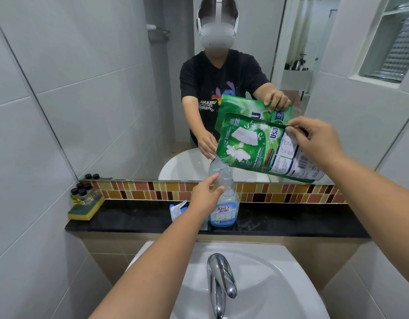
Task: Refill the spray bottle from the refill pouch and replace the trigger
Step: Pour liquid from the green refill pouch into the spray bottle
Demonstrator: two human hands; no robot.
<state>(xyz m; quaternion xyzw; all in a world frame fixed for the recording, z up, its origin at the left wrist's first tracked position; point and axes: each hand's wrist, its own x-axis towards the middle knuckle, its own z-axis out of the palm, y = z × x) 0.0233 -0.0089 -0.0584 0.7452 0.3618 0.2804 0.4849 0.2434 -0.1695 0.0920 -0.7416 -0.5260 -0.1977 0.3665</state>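
I've got the refill pouch (263, 148) up in my right hand (318, 141), grip pinching its top edge between thumb and fingers, and it's tilted so the low corner hangs right over the open neck of the spray bottle (225, 199) — that's the pour angle, spout down, bulk of the bag held high so the liquid should run to the corner. Whether anything is flowing yet, I can't tell. My left hand (205, 194) is at the bottle's shoulder, fingers loosely spread and touching the side, there to keep it from tipping, I'd say. Bottle stands upright on the dark counter (291, 221), a little blue liquid at the bottom. The trigger (177, 209) lies on the counter just left of it, parked out of the way until the bottle is full. Room-wise: white basin (268, 272) and chrome tap (219, 279) below, mosaic tile strip (279, 192) and mirror (106, 88) behind, a sponge (86, 209) carrying small dark-capped bottles (82, 193) at the far left
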